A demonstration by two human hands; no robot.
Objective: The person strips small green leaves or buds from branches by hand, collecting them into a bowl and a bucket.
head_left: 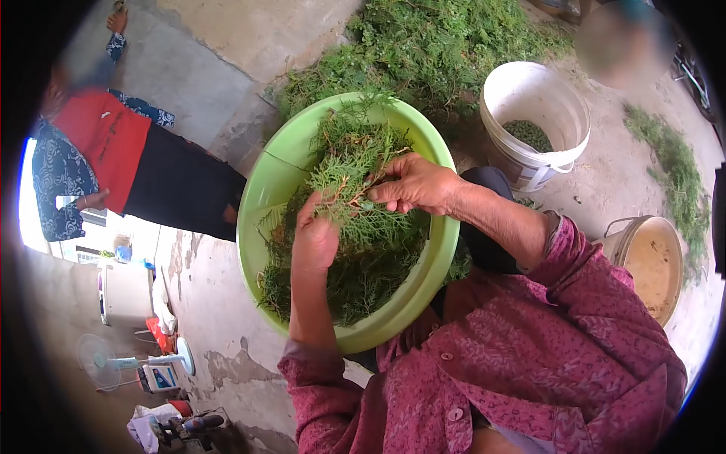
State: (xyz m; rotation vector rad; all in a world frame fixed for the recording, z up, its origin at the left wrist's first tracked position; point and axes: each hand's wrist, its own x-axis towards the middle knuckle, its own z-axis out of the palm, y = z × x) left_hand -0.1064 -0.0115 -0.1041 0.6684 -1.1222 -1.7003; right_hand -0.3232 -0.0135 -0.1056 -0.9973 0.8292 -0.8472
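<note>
While both hands meet over the upper middle of the lime-green basin, the work appears to be at a picking step, with a scale-leaved conifer sprig being worked between them. The right hand is partly closed, its thumb and forefinger pinching the stem. The left hand curls at the sprig's near side; motion blur hides its fingertips, so I cannot tell how firmly it grips.

More cut greenery lies inside the basin, below the hands, and a large leafy heap spreads across the top centre. At upper right, a white bucket contains small green pieces, too small to identify surely.

The next pull would seem to call for a steady hold on the stem and a light, precise pinch with the other hand.
</note>
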